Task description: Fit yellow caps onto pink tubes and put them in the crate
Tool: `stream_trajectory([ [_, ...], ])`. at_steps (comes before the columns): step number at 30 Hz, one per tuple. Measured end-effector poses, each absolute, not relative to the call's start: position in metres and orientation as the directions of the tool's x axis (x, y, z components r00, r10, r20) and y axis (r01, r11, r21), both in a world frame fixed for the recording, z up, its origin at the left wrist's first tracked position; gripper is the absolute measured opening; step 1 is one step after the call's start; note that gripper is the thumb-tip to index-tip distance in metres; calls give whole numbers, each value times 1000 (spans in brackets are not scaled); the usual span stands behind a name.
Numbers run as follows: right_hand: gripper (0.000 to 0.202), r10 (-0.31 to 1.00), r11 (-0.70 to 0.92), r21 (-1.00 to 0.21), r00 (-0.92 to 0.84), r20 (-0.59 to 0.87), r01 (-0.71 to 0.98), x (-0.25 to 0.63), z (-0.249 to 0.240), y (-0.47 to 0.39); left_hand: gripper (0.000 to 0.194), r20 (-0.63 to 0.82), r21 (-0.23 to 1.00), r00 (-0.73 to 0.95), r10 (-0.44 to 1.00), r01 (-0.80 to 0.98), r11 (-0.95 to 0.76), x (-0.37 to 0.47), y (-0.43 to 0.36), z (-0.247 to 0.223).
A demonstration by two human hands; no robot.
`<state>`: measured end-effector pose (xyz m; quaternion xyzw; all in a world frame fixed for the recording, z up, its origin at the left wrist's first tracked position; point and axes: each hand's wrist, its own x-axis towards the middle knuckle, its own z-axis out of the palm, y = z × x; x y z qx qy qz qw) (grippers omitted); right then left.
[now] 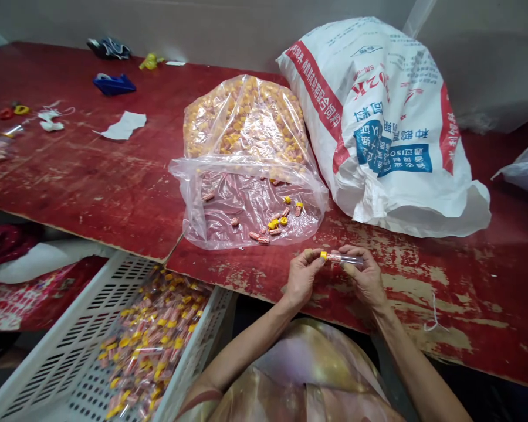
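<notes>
- Left hand (302, 276), lower centre of frame: fingers pinch yellow cap (324, 255).
- Right hand (368, 280): fingers pinch clear tube (349, 259).
- Plastic bag (222, 206), centre, on red surface (114, 193).

The tube (338, 258) is glossy plastic, the table (132, 193) scuffed.

- On the white sack (391, 193), straight beyond my right hand (367, 278): big red print, of which I make out "02K", its start lost in a fold.
- Just below that, nearer my right hand: large blue "饲料".
- Beyond and to the right of that hand: blue "种鹅".
- Under it, on a blue panel (407, 159): white print with "ISO" in it.
- On the slanting red band (312, 79), farther off and left of my right hand: white Chinese characters, too tilted for me to read surely.
</notes>
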<state>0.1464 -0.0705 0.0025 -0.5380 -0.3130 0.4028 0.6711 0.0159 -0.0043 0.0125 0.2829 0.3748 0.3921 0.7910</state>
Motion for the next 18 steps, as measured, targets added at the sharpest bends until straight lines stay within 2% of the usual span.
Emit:
stream_trajectory([
  [3,29,885,-4,-1000,465,6,21,141,-2,-71,27,-354,795,400,845,-347,497,16,-11,8],
  [6,30,912,-98,-974,410,-6,203,137,-3,-77,29,-328,842,410,851,-282,460,14,-19,6],
  [11,25,859,-8,-939,483,169,343,124,-13,-80,31,-279,912,387,879,-181,369,10,-24,5],
  [13,22,865,27,-923,453,213,384,118,-17,-75,30,-296,909,388,873,-166,382,6,-19,3],
  [14,21,892,47,-906,392,227,420,115,-17,-71,29,-317,898,394,863,-167,406,3,-15,2],
  [16,22,952,143,-841,159,260,522,113,-13,-62,28,-363,875,399,842,-164,455,-12,-4,3],
  [18,30,951,272,-741,-53,305,614,120,-3,-55,26,-371,897,309,876,-123,424,-39,8,8],
])
